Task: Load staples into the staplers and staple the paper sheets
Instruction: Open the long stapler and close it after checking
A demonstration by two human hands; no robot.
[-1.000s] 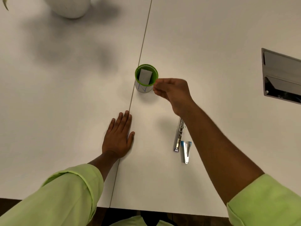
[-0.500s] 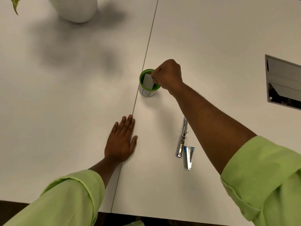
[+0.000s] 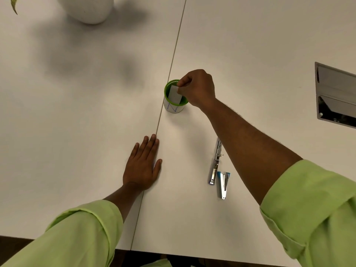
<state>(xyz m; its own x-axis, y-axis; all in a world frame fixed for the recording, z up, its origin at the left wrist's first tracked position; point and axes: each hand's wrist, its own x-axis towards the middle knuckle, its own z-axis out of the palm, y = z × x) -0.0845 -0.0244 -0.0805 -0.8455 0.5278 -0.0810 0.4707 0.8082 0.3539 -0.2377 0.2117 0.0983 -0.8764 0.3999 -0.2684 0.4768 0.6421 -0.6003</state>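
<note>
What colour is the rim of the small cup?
Green, on the small white cup; head view shows it.

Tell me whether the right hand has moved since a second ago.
Yes. The right hand has gone up and left onto the green cup, fingers pinching the grey card inside it.

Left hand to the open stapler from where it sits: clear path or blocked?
Probably clear. The left hand lies flat and empty on the table, and bare tabletop separates it from the open stapler. The right forearm crosses just beyond the stapler's far side, so it may crowd the approach slightly.
</note>
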